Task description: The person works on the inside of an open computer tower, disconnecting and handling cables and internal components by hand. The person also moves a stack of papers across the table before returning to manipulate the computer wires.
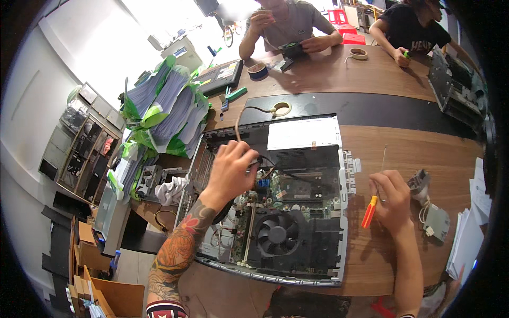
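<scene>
An open desktop computer case [343, 222] lies on its side on the table in front of me. Inside it I see a black cooling fan [278, 234], a green circuit board [241, 225] and a white-topped metal box [303, 132] at the far side. Over the case's left part, my left hand [231, 167] has its fingers closed on dark cables [266, 165]. To the right of the case, my right hand [391, 197] grips a screwdriver [369, 212], its red and yellow handle tilted down and its thin shaft pointing up and away from me.
Right of my right hand lies a grey part with wires [436, 221], near papers [466, 241]. Bundled papers in green wrapping [164, 108] stand left of the case. Tape rolls [282, 109] and a laptop [220, 77] lie beyond it. Two people work across the table.
</scene>
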Motion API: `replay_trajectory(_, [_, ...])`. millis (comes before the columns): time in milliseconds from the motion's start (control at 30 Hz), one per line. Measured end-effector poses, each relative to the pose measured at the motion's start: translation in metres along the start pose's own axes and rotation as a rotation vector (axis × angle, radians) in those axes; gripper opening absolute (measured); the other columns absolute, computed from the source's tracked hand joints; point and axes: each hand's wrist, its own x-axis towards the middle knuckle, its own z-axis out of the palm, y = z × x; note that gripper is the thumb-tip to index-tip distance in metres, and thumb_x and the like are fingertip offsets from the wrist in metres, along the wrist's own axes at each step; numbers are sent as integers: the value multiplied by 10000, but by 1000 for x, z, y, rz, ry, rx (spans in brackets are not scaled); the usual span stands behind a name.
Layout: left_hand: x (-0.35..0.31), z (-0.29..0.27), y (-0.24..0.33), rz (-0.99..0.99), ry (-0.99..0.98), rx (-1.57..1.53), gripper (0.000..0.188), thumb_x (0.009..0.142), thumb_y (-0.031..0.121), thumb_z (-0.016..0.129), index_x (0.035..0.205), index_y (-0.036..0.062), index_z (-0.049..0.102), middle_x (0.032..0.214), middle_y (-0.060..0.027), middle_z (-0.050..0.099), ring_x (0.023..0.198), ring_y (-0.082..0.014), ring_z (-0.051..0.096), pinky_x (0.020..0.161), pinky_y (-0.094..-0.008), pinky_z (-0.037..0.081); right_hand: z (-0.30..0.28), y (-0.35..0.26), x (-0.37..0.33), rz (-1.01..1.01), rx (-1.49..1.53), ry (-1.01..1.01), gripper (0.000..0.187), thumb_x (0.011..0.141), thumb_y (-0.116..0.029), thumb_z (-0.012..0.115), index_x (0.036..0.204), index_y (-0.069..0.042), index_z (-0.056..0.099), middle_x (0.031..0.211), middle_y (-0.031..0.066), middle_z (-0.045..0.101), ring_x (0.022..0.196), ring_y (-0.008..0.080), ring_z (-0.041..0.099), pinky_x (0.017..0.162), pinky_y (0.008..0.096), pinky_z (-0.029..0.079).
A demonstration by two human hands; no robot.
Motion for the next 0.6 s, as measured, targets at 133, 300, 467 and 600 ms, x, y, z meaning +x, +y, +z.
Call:
replay_trajectory(133, [-8,19,0,-60,-214,-43,174,758,109,731,932,105,716,942,-64,598,937,-291,543,799,-404,423,0,2,-1,17,1,-9,199,741,27,728,913,-3,633,821,117,602,715,289,600,608,374,482])
replay_trajectory(300, [-12,29,-5,-95,-136,-69,167,772,113,726,938,126,744,903,-41,597,901,-272,543,781,-389,414,2,3,-2,-8,1,-20,198,738,22,731,909,-2,633,823,114,604,716,285,601,606,368,487])
replay_trajectory(467, [-18,38,2,-145,-53,-68,97,777,124,721,870,134,746,820,-9,628,843,-234,577,775,-375,392,1,-1,-2,-4,-9,-41,199,738,28,731,906,-6,629,814,107,592,708,280,598,596,361,486])
replay_trajectory(600, [-14,36,3,-153,-53,-37,76,784,136,714,853,131,745,803,6,638,812,-226,581,772,-370,381,-2,2,-3,-28,-3,-21,204,740,36,729,913,-7,628,808,106,585,701,276,597,593,361,483])
